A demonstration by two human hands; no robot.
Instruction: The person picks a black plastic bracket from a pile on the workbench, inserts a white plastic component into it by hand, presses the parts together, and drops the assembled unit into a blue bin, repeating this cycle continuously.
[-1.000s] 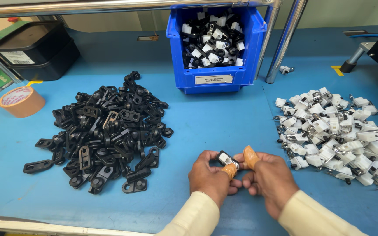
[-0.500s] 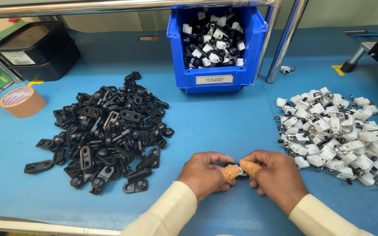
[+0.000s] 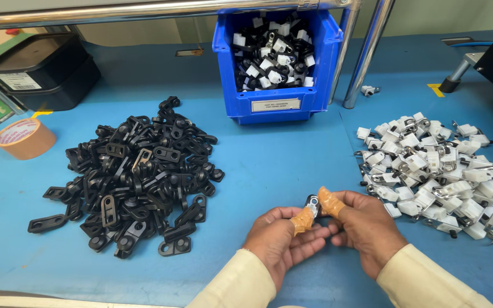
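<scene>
Head view: we look down over a blue desk (image 3: 269,165), both hands near its front edge.
Left hand (image 3: 281,239): we pinch a small black clip (image 3: 312,203) between the thumb, which wears an amber fingertip cover, and the fingers curled under it.
Right hand (image 3: 366,225): its covered thumb presses onto the same piece from the right, so both hands close on it together, held just above the desk.
Step in hand: we judge this as the joining of a black part with a white-and-metal insert; whether it is fully seated we cannot tell, since the thumbs hide most of it.
Next move calls for: a firm squeeze with the parts kept square, then a long reach to the far bin.
Left pile: loose black brackets (image 3: 138,177) heaped left of the hands.
Right pile: white clips with metal rings (image 3: 435,171) heaped to the right.
Far middle: a blue bin (image 3: 275,105) holding black-and-white pieces that look assembled.
Far left: a roll of brown tape (image 3: 25,138) and a black tray (image 3: 41,71).
</scene>
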